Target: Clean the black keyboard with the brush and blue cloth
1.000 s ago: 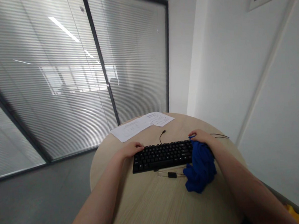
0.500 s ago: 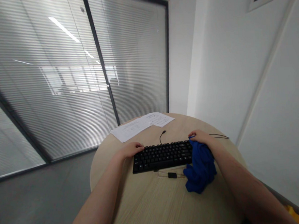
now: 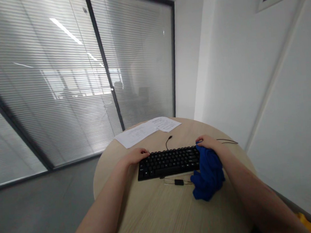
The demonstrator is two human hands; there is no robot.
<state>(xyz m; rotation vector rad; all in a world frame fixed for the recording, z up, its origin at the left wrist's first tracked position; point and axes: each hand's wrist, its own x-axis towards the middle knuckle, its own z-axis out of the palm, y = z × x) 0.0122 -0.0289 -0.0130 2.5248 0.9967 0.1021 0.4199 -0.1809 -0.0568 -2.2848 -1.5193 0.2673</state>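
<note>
A black keyboard (image 3: 169, 162) lies on the round wooden table. At its back left corner, my left hand (image 3: 137, 155) is closed on the edge, thumb and fingers at the corner keys. My right hand (image 3: 206, 141) pinches a bunched blue cloth (image 3: 208, 175) at the keyboard's back right corner. The cloth hangs down over the keyboard's right end, hides it, and spreads onto the table in front. Just in front of the keyboard is a small tool (image 3: 179, 182) with a black middle and thin wire-like loops; the cloth hides its right end.
Printed paper sheets (image 3: 138, 133) lie at the table's far left edge. A short black cable with a plug (image 3: 169, 139) sticks out behind the keyboard. Thin dark cord (image 3: 228, 141) lies right of my right hand. A glass partition with blinds (image 3: 141, 67) and a white wall (image 3: 247, 64) stand beyond.
</note>
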